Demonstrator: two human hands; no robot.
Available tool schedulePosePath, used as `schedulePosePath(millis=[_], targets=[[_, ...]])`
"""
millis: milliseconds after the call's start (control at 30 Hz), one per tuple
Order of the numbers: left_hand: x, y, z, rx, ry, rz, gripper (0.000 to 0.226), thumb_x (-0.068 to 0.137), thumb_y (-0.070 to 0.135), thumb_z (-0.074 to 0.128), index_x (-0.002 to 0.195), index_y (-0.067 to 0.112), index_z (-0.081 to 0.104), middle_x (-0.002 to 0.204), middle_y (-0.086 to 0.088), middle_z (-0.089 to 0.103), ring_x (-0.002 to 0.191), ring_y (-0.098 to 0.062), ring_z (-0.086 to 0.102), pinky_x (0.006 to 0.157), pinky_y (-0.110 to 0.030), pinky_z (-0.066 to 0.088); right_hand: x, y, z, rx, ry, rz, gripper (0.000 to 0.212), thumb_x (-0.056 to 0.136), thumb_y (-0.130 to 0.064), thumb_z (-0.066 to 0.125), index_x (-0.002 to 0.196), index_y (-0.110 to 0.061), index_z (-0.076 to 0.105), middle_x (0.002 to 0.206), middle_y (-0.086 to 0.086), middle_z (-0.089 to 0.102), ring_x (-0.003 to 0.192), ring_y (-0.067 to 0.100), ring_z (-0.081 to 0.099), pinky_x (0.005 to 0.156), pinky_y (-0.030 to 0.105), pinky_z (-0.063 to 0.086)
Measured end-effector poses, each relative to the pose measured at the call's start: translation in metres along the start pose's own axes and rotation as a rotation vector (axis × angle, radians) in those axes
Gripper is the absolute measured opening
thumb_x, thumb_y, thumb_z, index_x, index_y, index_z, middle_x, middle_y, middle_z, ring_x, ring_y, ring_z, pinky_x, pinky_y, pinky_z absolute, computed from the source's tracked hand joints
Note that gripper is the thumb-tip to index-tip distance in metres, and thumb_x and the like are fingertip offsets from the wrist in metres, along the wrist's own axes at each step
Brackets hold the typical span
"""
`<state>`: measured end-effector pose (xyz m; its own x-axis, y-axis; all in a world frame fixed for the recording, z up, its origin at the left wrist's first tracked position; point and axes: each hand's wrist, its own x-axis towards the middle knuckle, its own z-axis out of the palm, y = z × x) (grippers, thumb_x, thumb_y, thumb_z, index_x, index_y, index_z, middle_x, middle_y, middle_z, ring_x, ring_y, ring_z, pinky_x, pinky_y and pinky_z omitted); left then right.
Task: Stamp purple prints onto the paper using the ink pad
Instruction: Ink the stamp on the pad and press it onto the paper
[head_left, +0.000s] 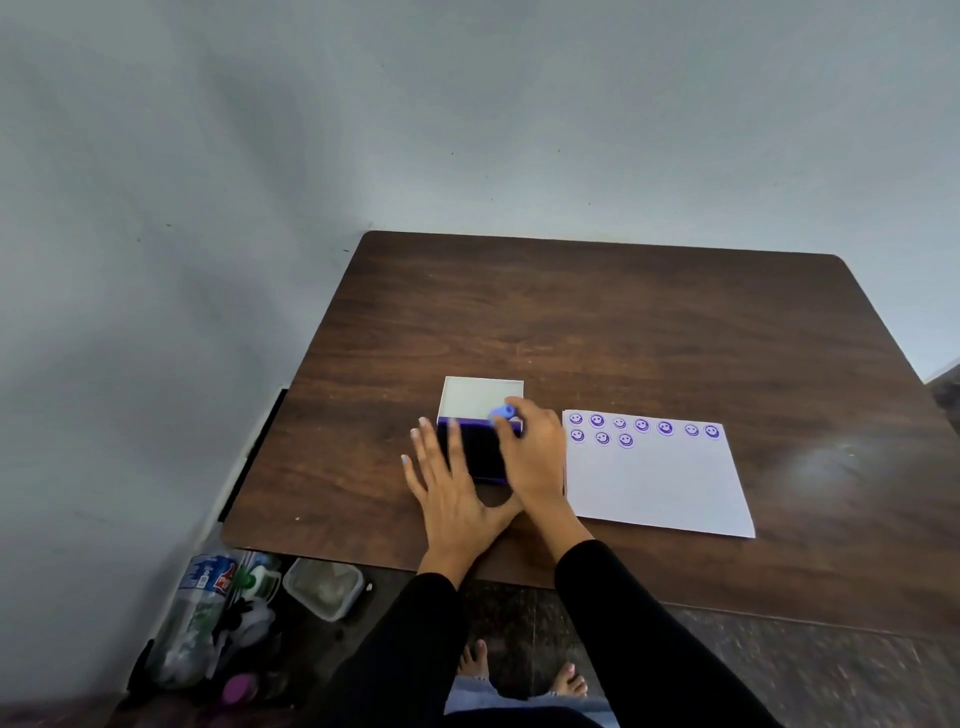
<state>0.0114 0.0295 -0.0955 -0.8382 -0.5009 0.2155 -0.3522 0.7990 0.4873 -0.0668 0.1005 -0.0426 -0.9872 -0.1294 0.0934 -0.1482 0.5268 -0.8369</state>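
A purple ink pad (480, 452) lies open on the dark wooden table (597, 322), its white lid (480, 397) tipped back behind it. My left hand (449, 493) rests flat with fingers spread along the pad's left side. My right hand (530, 447) grips a small blue stamp (503, 413) over the pad's far right corner. To the right lies a white sheet of paper (654, 483) with several purple smiley prints (641, 426) in two rows along its top edge.
A grey wall stands behind and to the left of the table. On the floor at the lower left sit plastic bottles (200, 613), a clear food container (323, 587) and other clutter. My bare feet (519, 670) show below the table's front edge.
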Motion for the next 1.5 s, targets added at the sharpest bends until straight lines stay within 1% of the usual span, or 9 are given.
schedulePosePath(millis=[100,200,333,433,633,767,1000,1267,1500], targets=[[-0.007,0.013,0.006,0.030,-0.105,0.250,0.093,0.066,0.073,0.050,0.147,0.034,0.025,0.159,-0.017,0.003,0.147,-0.026,-0.007,0.113,-0.056,-0.002,0.006,0.009,-0.023,0.180,0.243,0.103,0.026,0.086,-0.018,0.062,0.111,-0.010,0.064,0.109,0.010,0.069,0.105,0.025,0.058,0.090,0.027,0.039],[-0.010,0.027,0.011,0.119,-0.226,0.365,0.076,0.074,0.074,0.042,0.141,0.040,0.032,0.160,-0.010,-0.004,0.146,-0.024,-0.015,0.113,-0.056,-0.007,0.013,0.024,-0.042,0.245,0.397,0.202,0.028,0.088,-0.015,0.061,0.115,-0.008,0.062,0.111,0.011,0.068,0.105,0.025,0.060,0.092,0.033,0.046],[-0.009,0.035,0.014,0.077,-0.154,0.347,0.063,0.078,0.065,0.046,0.128,0.029,0.054,0.158,-0.014,0.017,0.147,-0.026,0.001,0.113,-0.052,-0.001,0.016,0.047,-0.067,0.297,0.536,0.313,0.029,0.088,-0.016,0.063,0.116,-0.009,0.061,0.109,0.012,0.069,0.098,0.022,0.063,0.086,0.031,0.050],[-0.003,0.051,0.017,0.041,-0.123,0.329,0.063,0.084,0.056,0.049,0.134,0.017,0.050,0.155,-0.016,0.026,0.145,-0.030,0.013,0.114,-0.051,0.009,0.017,0.065,-0.086,0.325,0.597,0.387,0.029,0.088,-0.018,0.062,0.116,-0.009,0.062,0.109,0.012,0.069,0.092,0.015,0.061,0.080,0.024,0.047],[0.003,0.094,0.033,-0.131,-0.372,0.443,0.059,0.093,0.015,0.048,0.146,0.004,0.025,0.157,-0.014,0.019,0.147,-0.026,0.015,0.117,-0.036,0.019,0.013,0.094,-0.105,0.278,0.560,0.427,0.032,0.089,-0.022,0.061,0.118,-0.008,0.062,0.110,0.012,0.070,0.087,0.009,0.059,0.077,0.012,0.042],[0.002,0.106,0.042,-0.176,-0.400,0.403,0.060,0.089,0.000,0.043,0.146,0.000,0.023,0.157,-0.016,0.019,0.147,-0.025,0.013,0.119,-0.030,0.013,0.015,0.105,-0.102,0.264,0.533,0.450,0.032,0.088,-0.023,0.062,0.116,-0.008,0.063,0.110,0.011,0.071,0.085,0.007,0.058,0.082,0.022,0.046],[-0.003,0.103,0.053,-0.083,-0.401,0.384,0.057,0.090,0.006,0.043,0.144,-0.002,0.027,0.155,-0.017,0.024,0.146,-0.027,0.015,0.119,-0.034,0.012,0.016,0.113,-0.097,0.301,0.542,0.449,0.032,0.087,-0.024,0.063,0.116,-0.009,0.062,0.110,0.009,0.071,0.088,0.009,0.061,0.081,0.024,0.049],[-0.004,0.105,0.049,0.095,-0.353,0.423,0.052,0.071,0.007,0.070,0.120,-0.005,0.060,0.131,-0.022,0.058,0.124,-0.035,0.054,0.102,-0.055,0.041,0.024,0.120,-0.093,0.208,0.502,0.340,0.029,0.090,-0.018,0.060,0.117,-0.009,0.061,0.109,0.009,0.069,0.091,0.010,0.060,0.083,0.022,0.048],[-0.004,0.103,0.051,0.066,-0.375,0.352,0.061,0.085,0.006,0.049,0.140,-0.010,0.030,0.150,-0.026,0.029,0.142,-0.038,0.024,0.117,-0.049,0.014,0.020,0.123,-0.089,0.089,0.487,0.225,0.025,0.088,-0.010,0.061,0.112,-0.001,0.061,0.101,0.016,0.069,0.088,0.024,0.064,0.080,0.027,0.048]])
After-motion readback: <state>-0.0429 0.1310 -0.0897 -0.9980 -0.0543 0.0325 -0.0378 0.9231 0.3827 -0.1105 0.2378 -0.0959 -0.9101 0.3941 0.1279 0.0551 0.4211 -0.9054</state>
